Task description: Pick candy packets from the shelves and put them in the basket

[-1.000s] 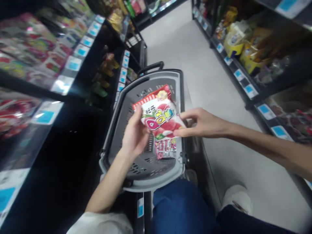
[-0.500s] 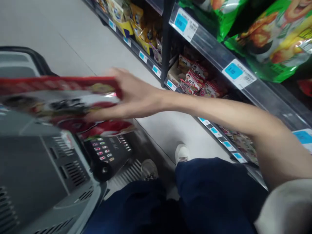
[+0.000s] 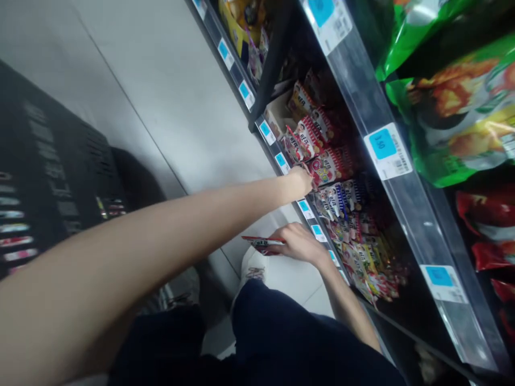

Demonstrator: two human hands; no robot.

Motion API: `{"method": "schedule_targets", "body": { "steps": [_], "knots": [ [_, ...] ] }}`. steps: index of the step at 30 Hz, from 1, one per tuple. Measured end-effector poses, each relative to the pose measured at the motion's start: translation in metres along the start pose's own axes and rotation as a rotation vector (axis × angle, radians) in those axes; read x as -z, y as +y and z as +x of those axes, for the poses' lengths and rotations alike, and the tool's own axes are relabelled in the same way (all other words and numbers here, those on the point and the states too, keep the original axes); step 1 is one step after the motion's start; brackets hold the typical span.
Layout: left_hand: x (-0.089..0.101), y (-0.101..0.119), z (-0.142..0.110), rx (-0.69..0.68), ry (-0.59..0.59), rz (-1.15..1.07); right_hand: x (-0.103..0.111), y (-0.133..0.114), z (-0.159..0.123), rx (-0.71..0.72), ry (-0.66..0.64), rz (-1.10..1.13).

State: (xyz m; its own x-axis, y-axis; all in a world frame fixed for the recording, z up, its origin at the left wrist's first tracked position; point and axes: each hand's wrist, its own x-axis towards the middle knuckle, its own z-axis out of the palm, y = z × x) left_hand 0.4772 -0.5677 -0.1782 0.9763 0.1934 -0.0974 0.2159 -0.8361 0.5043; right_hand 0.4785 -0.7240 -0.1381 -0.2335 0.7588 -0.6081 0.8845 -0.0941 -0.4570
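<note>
My left hand (image 3: pixel 296 183) reaches across to the low shelf and touches the front of the red snack bags (image 3: pixel 322 170). Its fingers are turned away and hidden among the packs, so their grip is unclear. Below it, my right hand (image 3: pixel 295 242) is closed on a red snack bag (image 3: pixel 263 244), pinched near one end and seen nearly edge-on above my shoe. More red-and-white bags (image 3: pixel 304 136) lie just past my left hand, and blue-and-white bags (image 3: pixel 333 201) sit beside them.
A dark shopping basket (image 3: pixel 56 177) stands at the left. Shelf edges with price tags (image 3: pixel 388 150) run diagonally on the right. Large green bags (image 3: pixel 462 107) lie on the upper shelf. My white shoe (image 3: pixel 253 265) is on the pale floor (image 3: pixel 169 96).
My right hand has swung from over the basket back toward the shelf, still holding the red bag. My left arm has come into view, reaching to the shelf. The view has shifted right.
</note>
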Motion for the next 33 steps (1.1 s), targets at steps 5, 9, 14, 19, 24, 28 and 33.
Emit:
{"method": "schedule_targets", "body": {
  "steps": [5, 9, 14, 19, 24, 28, 33],
  "knots": [
    [-0.009, -0.010, 0.006, -0.150, -0.036, 0.218, 0.016, 0.012, -0.036, -0.077, 0.032, 0.145],
    [-0.020, -0.017, 0.009, -0.124, -0.004, 0.155, 0.043, 0.026, -0.057, -0.123, 0.429, 0.292],
    [-0.033, -0.026, 0.009, -0.121, -0.005, 0.131, 0.067, 0.049, -0.043, -0.441, 1.064, 0.295],
    [-0.042, -0.031, 0.003, -0.150, -0.020, 0.232, 0.081, 0.084, -0.014, -0.544, 1.166, 0.218],
    [-0.045, -0.018, 0.007, -0.107, 0.043, 0.223, 0.080, 0.105, 0.012, -0.555, 1.187, 0.208],
    [-0.043, -0.011, 0.010, -0.086, -0.011, 0.203, 0.083, 0.109, 0.023, -0.441, 1.105, 0.055],
    [-0.043, -0.009, 0.015, -0.069, -0.034, 0.153, 0.087, 0.109, 0.022, -0.479, 1.048, -0.030]
  ]
}}
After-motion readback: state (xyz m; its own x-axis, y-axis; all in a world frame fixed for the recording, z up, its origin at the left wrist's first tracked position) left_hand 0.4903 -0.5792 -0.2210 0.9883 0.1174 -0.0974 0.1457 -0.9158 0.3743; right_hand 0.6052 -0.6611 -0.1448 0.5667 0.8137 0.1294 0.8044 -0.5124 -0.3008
